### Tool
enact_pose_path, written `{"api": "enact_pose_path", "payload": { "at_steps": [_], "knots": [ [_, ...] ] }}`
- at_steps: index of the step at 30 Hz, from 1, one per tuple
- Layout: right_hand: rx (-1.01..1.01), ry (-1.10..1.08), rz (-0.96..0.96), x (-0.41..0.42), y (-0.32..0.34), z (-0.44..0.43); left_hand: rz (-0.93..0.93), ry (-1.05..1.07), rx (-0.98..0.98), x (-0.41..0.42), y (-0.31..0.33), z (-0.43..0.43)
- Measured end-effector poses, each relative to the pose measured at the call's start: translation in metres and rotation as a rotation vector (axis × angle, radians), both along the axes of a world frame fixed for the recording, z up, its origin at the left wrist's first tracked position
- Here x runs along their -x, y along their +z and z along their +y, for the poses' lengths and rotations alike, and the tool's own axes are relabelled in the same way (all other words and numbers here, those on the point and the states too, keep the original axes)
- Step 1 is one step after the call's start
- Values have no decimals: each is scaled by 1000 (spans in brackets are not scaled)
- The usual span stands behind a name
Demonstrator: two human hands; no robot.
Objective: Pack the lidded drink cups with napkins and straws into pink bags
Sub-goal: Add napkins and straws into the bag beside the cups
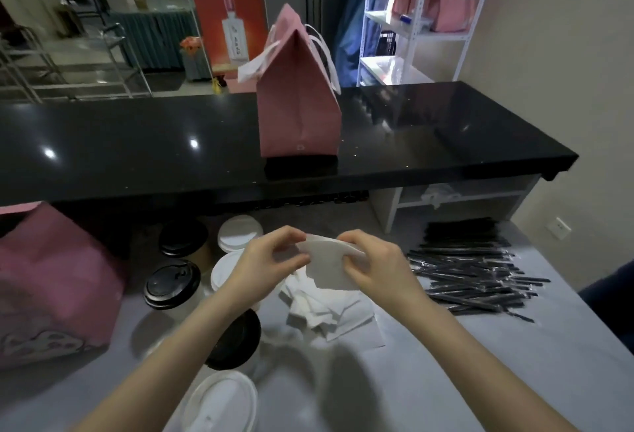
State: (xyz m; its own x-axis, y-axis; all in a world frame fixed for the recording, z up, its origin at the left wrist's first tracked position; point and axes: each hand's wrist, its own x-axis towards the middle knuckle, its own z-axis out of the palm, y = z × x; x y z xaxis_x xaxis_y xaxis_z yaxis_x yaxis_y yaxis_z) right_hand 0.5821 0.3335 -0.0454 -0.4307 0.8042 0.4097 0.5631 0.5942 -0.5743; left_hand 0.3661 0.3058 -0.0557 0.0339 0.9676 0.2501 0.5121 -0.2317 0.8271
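A pink bag (58, 287) sits at the left of the desk (446, 380), with lidded cups (171, 284) just beside it. Above a napkin pile (326, 315), the left hand (271, 260) and right hand (377, 267) pinch one white napkin (329, 267) between them with curled fingers. Wrapped black straws (473, 273) lie heaped on the right.

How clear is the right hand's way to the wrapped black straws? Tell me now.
Probably clear: the straws lie just right of the right hand on the table, nothing between. It and the left hand pinch a napkin, so it would likely let go first.
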Motion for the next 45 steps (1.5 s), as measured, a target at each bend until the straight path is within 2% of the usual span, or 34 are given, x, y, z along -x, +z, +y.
{"api": "enact_pose_path", "payload": {
  "at_steps": [4, 9, 15, 19, 21, 26, 28, 31, 35, 37, 39, 42, 45],
  "knots": [
    [55, 95, 71, 40, 30, -3, -82, 147, -99, 32, 23, -29],
    [128, 205, 243, 106, 54, -19, -77, 343, -242, 96, 48, -70],
    [96, 342, 272, 199, 67, -53, -31, 442, -299, 180, 65, -131],
    [72, 396, 263, 265, 79, -69, -5, 597, -338, 245, 73, -168],
    [50, 395, 286, 297, 88, -75, 45, 691, -332, 282, 76, -182],
    [-31, 376, 315, 374, 112, -86, 363, 886, -260, 374, 82, -195],
    [-64, 375, 321, 405, 118, -88, 375, 875, -241, 404, 80, -191],
    [-49, 417, 263, 446, 115, -92, 295, 764, -130, 440, 72, -184],
    [24, 417, 28, 480, 95, -93, 317, 538, 23, 471, 62, -181],
    [-53, 391, -62, 488, 86, -93, 318, 450, 43, 478, 60, -183],
    [-214, 349, -165, 494, 79, -95, 338, 405, 65, 480, 56, -188],
    [-425, 313, -399, 501, 66, -104, 389, 320, 85, 477, 47, -196],
    [-461, 313, -551, 507, 57, -115, 352, 251, 98, 473, 40, -206]
  ]
}}
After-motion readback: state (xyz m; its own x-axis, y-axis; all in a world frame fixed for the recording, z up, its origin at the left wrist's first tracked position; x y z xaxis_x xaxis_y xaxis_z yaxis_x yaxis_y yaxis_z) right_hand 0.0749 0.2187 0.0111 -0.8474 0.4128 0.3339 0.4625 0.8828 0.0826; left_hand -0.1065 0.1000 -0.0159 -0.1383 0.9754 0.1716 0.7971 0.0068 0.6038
